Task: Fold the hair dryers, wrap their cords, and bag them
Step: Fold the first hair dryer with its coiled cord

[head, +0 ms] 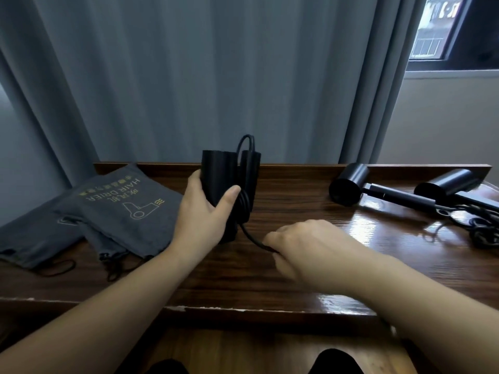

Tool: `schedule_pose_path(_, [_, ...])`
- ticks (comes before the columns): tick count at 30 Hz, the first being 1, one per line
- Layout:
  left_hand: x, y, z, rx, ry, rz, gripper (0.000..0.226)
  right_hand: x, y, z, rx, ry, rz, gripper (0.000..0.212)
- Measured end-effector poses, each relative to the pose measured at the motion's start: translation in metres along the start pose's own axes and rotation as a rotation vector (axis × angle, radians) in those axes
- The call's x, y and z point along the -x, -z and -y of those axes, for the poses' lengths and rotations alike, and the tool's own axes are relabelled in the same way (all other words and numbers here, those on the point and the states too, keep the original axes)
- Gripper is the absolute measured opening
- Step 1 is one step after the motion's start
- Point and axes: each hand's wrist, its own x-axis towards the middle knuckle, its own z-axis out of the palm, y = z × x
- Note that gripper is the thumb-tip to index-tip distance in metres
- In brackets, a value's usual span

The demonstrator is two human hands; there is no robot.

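A folded black hair dryer stands upright at the middle of the wooden table, its handle folded against the barrel. My left hand grips its lower body, thumb across the front. Black cord is looped around the dryer, and a strand runs down to my right hand, which pinches it low over the table. Two more black hair dryers lie unfolded at the right with loose tangled cords. Grey drawstring bags printed "HAIR DRIER" lie at the left.
A raised wooden lip runs along the table's back edge, with grey curtains hanging behind it. A window shows at the top right. The bags' black drawstrings trail toward the front edge at the left.
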Motion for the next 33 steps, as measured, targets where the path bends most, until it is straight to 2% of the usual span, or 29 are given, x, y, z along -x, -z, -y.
schedule_pose_path(6, [0.002, 0.004, 0.003, -0.209, -0.113, 0.268, 0.059, -0.007, 0.035, -0.020, 0.039, 0.048, 0.062, 0.020])
schedule_pose_path(8, [0.003, 0.009, 0.004, -0.318, -0.170, 0.365, 0.069, -0.009, 0.040, -0.026, 0.067, 0.086, 0.086, 0.021])
schedule_pose_path(11, [0.006, 0.018, 0.003, -0.390, -0.198, 0.493, 0.072, -0.013, 0.053, -0.046, 0.105, 0.063, 0.033, 0.026])
schedule_pose_path(16, [0.006, 0.032, -0.005, -0.077, -0.095, 0.673, 0.056, -0.013, 0.055, -0.081, 0.003, 0.018, -0.102, 0.036])
schedule_pose_path(19, [0.002, 0.039, -0.012, 0.023, -0.100, 0.767, 0.061, -0.016, 0.043, -0.091, -0.124, 0.008, -0.176, 0.029])
schedule_pose_path(22, [-0.001, 0.046, -0.015, 0.150, -0.071, 0.819, 0.055, -0.021, 0.028, -0.100, -0.264, -0.053, -0.220, 0.018])
schedule_pose_path(25, [-0.002, 0.049, -0.013, 0.335, 0.023, 0.793, 0.052, -0.021, 0.012, -0.100, -0.352, -0.109, -0.200, 0.008])
schedule_pose_path(28, [-0.003, 0.048, -0.012, 0.586, 0.231, 0.731, 0.066, -0.018, -0.004, -0.091, -0.382, -0.169, -0.190, 0.016])
schedule_pose_path(31, [-0.002, 0.046, -0.016, 0.764, 0.398, 0.545, 0.047, -0.013, -0.021, -0.082, -0.394, -0.186, -0.226, 0.038])
schedule_pose_path(33, [-0.004, 0.043, -0.018, 0.825, 0.488, 0.392, 0.045, -0.011, -0.033, -0.076, -0.393, -0.198, -0.211, 0.033])
